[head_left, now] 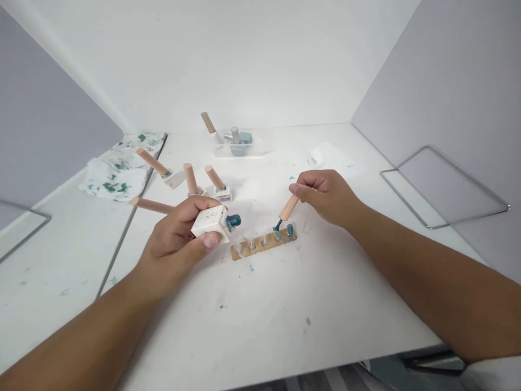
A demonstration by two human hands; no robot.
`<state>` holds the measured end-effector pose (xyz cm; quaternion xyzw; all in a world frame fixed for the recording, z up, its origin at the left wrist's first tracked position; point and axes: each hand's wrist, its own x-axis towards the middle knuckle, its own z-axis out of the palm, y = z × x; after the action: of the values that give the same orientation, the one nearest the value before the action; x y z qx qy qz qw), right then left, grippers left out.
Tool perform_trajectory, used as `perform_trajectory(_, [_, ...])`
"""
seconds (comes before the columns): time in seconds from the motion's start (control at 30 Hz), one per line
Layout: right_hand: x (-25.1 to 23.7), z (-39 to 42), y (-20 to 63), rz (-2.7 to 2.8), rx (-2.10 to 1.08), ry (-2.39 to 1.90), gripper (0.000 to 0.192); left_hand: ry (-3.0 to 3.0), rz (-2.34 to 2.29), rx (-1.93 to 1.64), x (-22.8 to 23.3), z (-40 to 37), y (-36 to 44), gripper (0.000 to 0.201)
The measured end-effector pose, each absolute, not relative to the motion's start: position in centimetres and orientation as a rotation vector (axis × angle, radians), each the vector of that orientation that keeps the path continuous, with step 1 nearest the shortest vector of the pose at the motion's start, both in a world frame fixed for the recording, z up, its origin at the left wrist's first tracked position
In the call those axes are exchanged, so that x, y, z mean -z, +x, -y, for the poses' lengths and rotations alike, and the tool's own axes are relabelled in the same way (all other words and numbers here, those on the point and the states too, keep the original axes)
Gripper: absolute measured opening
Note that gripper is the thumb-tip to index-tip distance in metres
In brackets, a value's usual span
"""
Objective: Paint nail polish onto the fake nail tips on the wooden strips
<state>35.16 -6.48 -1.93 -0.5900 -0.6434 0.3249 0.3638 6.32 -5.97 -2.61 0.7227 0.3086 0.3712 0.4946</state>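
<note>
Nail strip [264, 244]: a tan holder carrying a row of false nails is lying near the middle of the tabletop [285, 315], between the two hands; the two nails at its right end are showing teal, the others are looking clear.
Right hand [325, 195]: fingers are closed in a pinch around the wooden-handled brush [288, 209], whose teal tip is touching a nail near the strip's right end.
Left hand [179, 239]: it is curled around the open polish bottle [211, 222], tilting it so the teal-stained neck is pointing toward the strip.
Doing it well: in judgement, light strokes along the nail, with the bottle kept close and tipped no further, are what is keeping polish off the holder.
Other bottles [195, 184]: several with wooden caps are standing or leaning toward the left edge, behind the left hand.
Tray [240, 145]: a clear one is sitting at the far edge with more bottles.
Stained cloth [116, 171]: it is lying at the far left corner.
Surface: white, flecked with teal smears.
Room: pale walls are closing in on three sides; a wire frame [443, 184] is leaning at the right.
</note>
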Motion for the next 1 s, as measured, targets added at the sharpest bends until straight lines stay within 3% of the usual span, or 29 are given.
perform_trajectory(0.27, [2.13,6.44,35.35,1.685,-0.955,-1.431,0.036,1.767,-0.745,-0.896,2.49,5.91,6.58,0.023])
perform_trajectory(0.63, [2.49,6.2,35.25,1.616,-0.796,-1.53,0.038,1.76,-0.737,-0.898,2.38,5.99,6.65,0.023])
perform_trajectory(0.87, [2.72,6.04,35.75,1.636,-0.998,-1.324,0.034,1.755,-0.746,-0.896,2.46,5.99,6.45,0.023])
perform_trajectory(1.0, [2.67,6.26,35.21,1.672,-0.928,-1.425,0.036,1.759,-0.742,-0.898,2.69,5.91,6.34,0.024])
